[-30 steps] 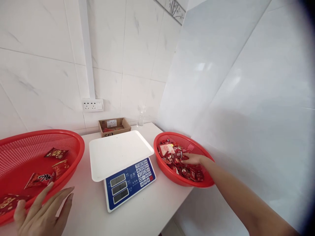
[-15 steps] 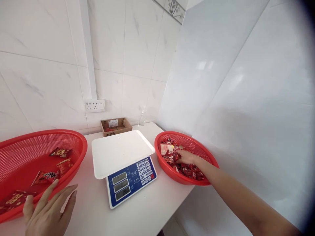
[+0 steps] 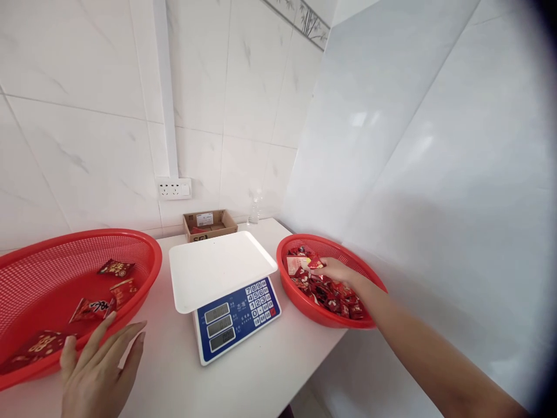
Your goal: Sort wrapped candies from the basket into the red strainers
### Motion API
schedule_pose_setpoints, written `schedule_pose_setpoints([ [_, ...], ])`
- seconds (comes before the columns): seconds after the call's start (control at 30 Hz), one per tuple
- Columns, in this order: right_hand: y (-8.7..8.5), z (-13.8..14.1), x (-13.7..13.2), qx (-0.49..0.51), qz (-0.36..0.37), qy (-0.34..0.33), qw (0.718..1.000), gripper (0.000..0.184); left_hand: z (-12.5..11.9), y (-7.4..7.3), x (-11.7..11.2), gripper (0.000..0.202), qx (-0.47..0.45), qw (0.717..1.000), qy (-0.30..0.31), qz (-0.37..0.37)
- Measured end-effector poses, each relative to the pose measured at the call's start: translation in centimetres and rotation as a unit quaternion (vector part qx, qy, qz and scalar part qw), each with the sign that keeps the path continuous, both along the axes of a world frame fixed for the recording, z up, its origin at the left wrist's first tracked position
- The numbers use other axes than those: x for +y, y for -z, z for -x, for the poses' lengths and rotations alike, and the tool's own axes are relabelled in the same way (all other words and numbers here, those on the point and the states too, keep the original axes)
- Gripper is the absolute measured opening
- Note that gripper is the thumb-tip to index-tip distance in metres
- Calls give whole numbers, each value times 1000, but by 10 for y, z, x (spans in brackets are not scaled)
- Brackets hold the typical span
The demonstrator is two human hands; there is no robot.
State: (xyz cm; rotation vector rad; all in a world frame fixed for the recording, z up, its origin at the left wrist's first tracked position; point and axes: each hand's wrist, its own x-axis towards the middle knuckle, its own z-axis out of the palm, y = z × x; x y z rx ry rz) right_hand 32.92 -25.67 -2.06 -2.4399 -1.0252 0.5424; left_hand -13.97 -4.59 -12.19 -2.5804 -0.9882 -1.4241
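Observation:
My right hand (image 3: 337, 270) is inside the right red basket (image 3: 304, 310), its fingers closed on a small red snack packet (image 3: 316, 263). Under and around it lie several red wrapped packets (image 3: 331, 296) and a pale pink card-like packet (image 3: 296, 265). My left hand (image 3: 98, 368) is open, fingers spread, beside the near rim of the left red basket (image 3: 152, 255). That basket holds several red packets, among them a dark red packet (image 3: 116, 267), a red packet with black lettering (image 3: 91, 309) and a larger one with gold print (image 3: 41, 344).
Between the baskets stands a digital scale with a bare white pan (image 3: 221, 270) and a blue keypad panel (image 3: 237, 319). Behind it are an open cardboard box (image 3: 211, 225) and a clear plastic bottle (image 3: 254, 210). A wall socket (image 3: 174, 188) is above the white table (image 3: 270, 371).
My right hand has lifted slightly within the right basket, and a red packet now shows at its fingertips. My left hand keeps its spread pose; the view has shifted a little.

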Motion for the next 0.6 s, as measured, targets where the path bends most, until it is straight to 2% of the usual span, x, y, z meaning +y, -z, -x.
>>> schedule_pose_setpoints([
  [0.13, 0, 31, 11, 46, -42, -2, 998, 43, -2, -12, -5, 16, 43, 996, -52, -50],
  [0.27, -2, 49, 19, 22, -28, -15, 999, 35, -2, -17, -7, 18, 59, 995, -56, -64],
  [0.43, -4, 30, 22, -85, -19, 36, 996, 12, -3, -22, -10, 19, 51, 995, -54, -64],
  [0.6, -19, 1, 22, -163, -29, 92, 982, 15, -3, -25, -11, 17, 43, 997, -45, -56],
])
